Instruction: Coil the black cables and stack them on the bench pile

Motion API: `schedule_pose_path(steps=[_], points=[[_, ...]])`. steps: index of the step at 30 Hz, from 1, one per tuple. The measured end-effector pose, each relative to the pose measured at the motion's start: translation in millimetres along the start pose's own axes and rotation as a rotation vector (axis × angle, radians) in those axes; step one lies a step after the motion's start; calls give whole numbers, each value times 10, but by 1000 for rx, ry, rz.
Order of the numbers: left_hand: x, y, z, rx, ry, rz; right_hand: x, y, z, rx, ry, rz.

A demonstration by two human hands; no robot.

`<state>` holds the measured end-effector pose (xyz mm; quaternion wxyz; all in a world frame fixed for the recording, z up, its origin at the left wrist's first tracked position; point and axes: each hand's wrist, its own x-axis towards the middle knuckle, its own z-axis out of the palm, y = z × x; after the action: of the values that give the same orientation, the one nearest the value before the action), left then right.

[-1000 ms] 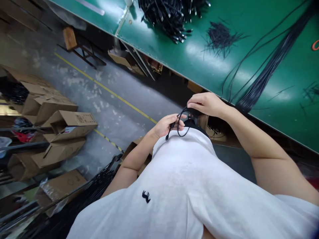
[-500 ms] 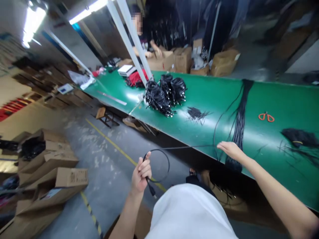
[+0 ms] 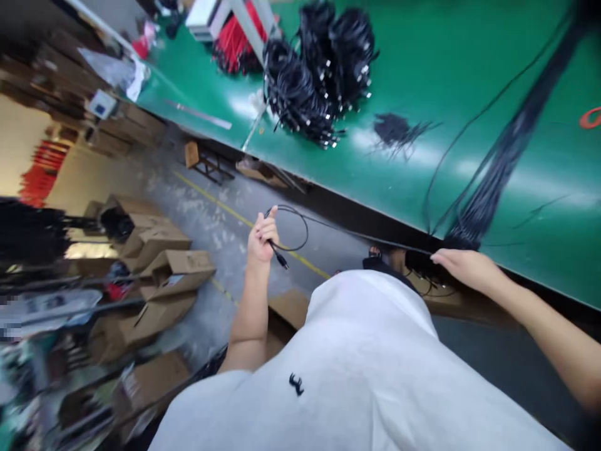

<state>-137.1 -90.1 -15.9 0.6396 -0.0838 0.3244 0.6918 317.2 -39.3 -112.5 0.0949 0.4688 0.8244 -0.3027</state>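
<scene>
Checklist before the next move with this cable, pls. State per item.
1. Left hand gripping the cable loop: ok.
2. Right hand on the cable: ok, at the fingertips.
3. Span between hands free of knots: ok, none visible.
4. Plug end clear of the right hand: ok, hangs below the left.
5. Span clear of the green table's edge: cannot tell, depth unclear.
6. Orange handle fully in view: not ok, cut off by the frame.
</scene>
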Motion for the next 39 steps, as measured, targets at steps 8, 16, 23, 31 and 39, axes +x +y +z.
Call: schedule_pose_path(steps=[8, 16, 23, 31, 39], points=[[-251, 74, -40, 189, -3, 121, 235, 369, -66, -172, -104, 338], [-151, -368, 8, 573, 1, -105, 292, -815, -328, -7, -131, -490], [-133, -1172, 221, 818, -340, -423, 859, -1237, -802, 397, 57, -590], [-87, -1046, 401, 475, 74, -365, 1017, -990, -780, 485, 240, -394], [-227, -945, 363, 378, 195, -280, 969, -843, -728, 555, 329, -360]])
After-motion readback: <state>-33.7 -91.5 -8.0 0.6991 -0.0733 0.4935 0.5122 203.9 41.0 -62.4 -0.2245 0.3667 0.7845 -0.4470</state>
